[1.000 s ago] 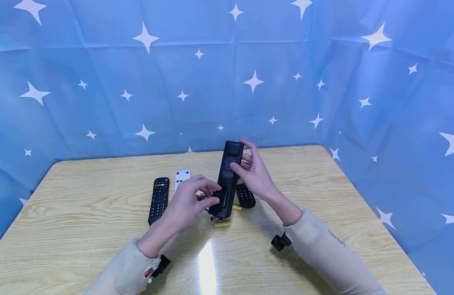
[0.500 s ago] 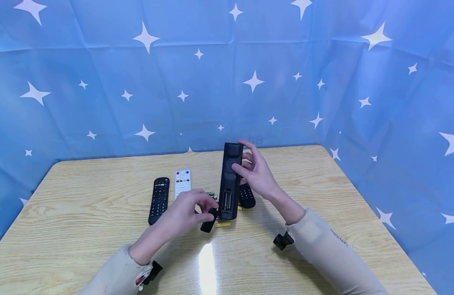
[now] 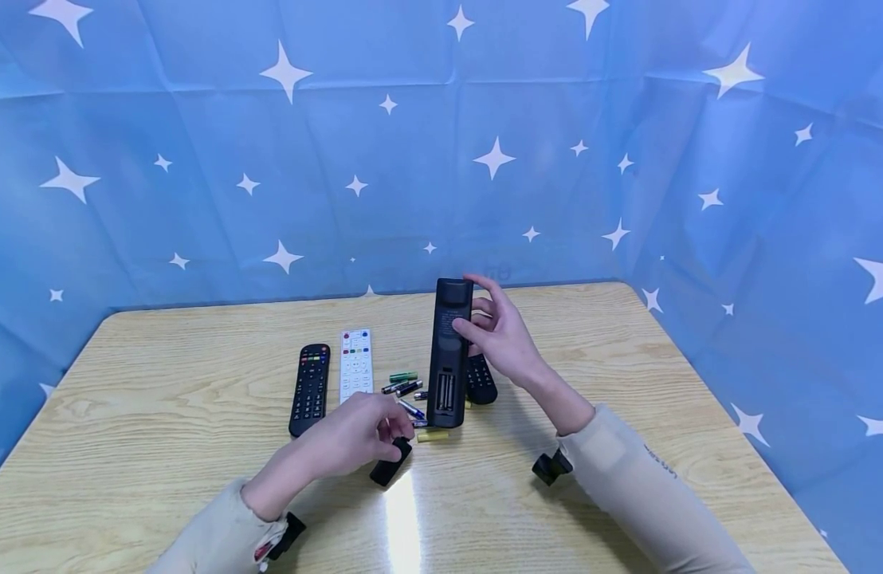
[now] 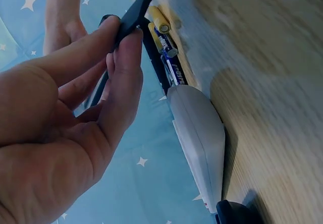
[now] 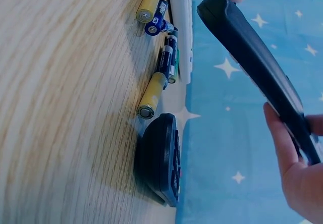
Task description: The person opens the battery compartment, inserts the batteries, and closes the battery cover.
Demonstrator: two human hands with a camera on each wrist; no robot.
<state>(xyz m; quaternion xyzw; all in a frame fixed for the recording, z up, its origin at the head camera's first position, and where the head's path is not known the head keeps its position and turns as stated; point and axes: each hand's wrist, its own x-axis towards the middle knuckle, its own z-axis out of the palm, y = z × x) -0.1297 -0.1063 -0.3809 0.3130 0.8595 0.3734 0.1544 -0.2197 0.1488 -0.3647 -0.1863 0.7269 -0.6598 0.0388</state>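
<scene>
My right hand (image 3: 500, 331) grips a black remote control (image 3: 449, 343) by its upper part, back side toward me. Its battery compartment (image 3: 445, 391) is uncovered, with the slots in sight. In the right wrist view the remote (image 5: 257, 62) is held up off the table, seen from its edge. Between thumb and fingers my left hand (image 3: 359, 438) pinches a small black battery cover (image 3: 391, 462), low and to the left of the remote. The left wrist view shows the cover (image 4: 135, 14) edge-on at the fingertips.
Several batteries (image 3: 409, 387), green, blue and dark, lie behind the hands, with a yellow battery (image 3: 433, 436) nearer. A white remote (image 3: 355, 363) and a black remote (image 3: 310, 389) lie left. Another black remote (image 3: 480, 381) lies partly behind the held one. A starred blue curtain (image 3: 413, 159) hangs behind the table.
The battery cover has come away from the held remote, and my left hand has carried it down and left. The compartment is now exposed. My right hand has barely moved.
</scene>
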